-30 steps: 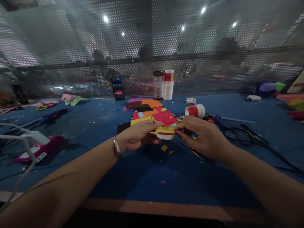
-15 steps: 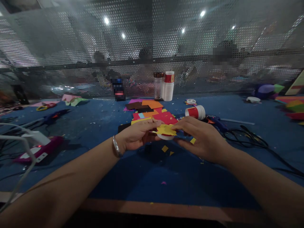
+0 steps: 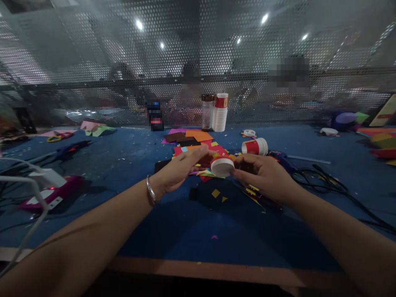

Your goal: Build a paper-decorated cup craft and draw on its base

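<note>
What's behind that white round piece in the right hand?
Behind the white round piece in the right hand, a red and yellow edge peeks out on top; colored paper lies beyond. The rest of its far side is covered, so I cannot tell what is there.

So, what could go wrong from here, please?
The right hand seems to pinch the white round piece at its edge, so it might slip. The paper cup lying on its side beyond that hand could roll if knocked. The blue glue gun lies near too; a bump might shift it.
</note>
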A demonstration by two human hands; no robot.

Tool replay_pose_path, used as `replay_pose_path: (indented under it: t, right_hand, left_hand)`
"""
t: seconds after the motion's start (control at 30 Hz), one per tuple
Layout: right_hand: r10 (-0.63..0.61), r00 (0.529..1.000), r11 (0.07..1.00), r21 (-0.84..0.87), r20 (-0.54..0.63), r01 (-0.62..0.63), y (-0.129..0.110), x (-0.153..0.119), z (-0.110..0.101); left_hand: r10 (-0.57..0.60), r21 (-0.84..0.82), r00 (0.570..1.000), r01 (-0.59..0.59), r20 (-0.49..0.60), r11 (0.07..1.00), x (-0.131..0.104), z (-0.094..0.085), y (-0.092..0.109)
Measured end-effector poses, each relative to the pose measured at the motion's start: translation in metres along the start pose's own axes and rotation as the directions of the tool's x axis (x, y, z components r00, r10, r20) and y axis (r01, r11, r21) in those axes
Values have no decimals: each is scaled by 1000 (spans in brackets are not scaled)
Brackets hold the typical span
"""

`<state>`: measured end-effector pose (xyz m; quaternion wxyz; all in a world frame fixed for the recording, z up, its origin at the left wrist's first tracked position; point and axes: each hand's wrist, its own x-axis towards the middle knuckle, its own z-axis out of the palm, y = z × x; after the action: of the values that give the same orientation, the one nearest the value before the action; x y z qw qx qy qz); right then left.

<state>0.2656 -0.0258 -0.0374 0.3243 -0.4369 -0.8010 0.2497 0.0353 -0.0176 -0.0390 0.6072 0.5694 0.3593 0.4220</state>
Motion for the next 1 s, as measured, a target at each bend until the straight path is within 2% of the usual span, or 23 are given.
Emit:
replay_pose_path:
  t: [0.13, 0.33, 0.53, 0.7, 1.0]
  right_hand:
    - [109, 989, 977, 174, 103, -126, -1, 3, 3]
    - [222, 946, 910, 299, 236, -289, -7, 2, 5]
    - [199, 959, 938, 245, 201, -245, 1, 2, 4]
    - [185, 971, 961, 180, 153, -211, -1, 3, 4]
    - [182, 975, 965, 165, 125, -202, -2, 3, 4]
  left_hand:
    - [40, 120, 992, -54, 117, 991, -3, 3, 0]
    - [-3, 178, 999, -7, 54, 984, -2, 2, -5]
    - [-63, 103, 998, 63, -3, 993, 1, -3, -7]
    - [-92, 24, 996, 93, -18, 995, 1, -3, -7]
    - [-127, -10, 991, 126, -35, 992, 0, -1, -6]
